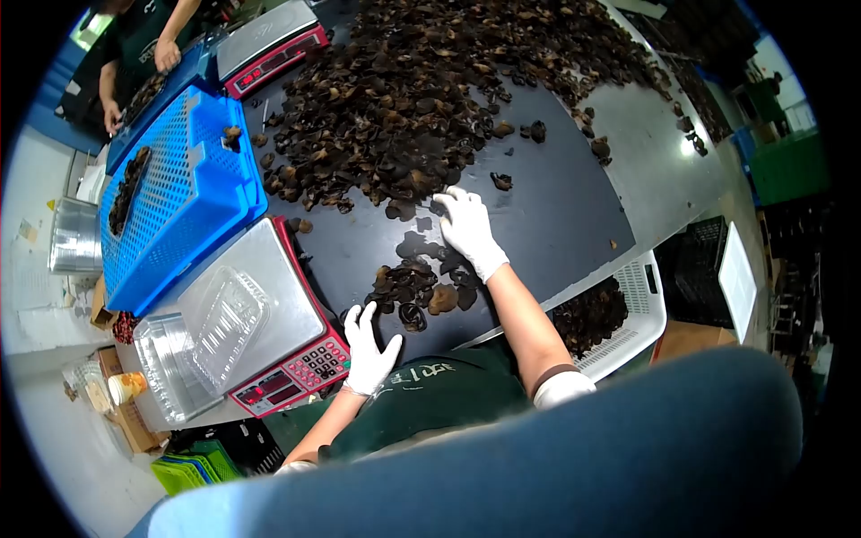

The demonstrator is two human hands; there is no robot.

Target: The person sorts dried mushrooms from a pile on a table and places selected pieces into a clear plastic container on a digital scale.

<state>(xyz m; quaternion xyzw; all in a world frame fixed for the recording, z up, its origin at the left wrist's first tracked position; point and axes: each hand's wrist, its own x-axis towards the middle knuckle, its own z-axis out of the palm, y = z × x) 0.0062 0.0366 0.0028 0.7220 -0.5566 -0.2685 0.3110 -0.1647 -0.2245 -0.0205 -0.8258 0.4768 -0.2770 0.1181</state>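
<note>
My right hand [470, 231], in a white glove, reaches over the dark table with its fingertips at the near edge of a big heap of dark wood ear mushrooms [386, 117]. Its fingers are stretched out, and I see nothing held in them. Closer to me lies a small pile of wood ear mushrooms [413, 282], between my two hands. My left hand [369, 350], also gloved in white, is beside that pile and the red scale [300, 369]. Its thumb and fingers are spread, with nothing in them.
Clear plastic boxes [229, 327] rest on and beside the scale. A blue basket [179, 197] stands behind it, near a second scale [269, 40]. Another person's hands [167, 56] work at far left. A white crate [641, 314] holding mushrooms sits below the table's right edge.
</note>
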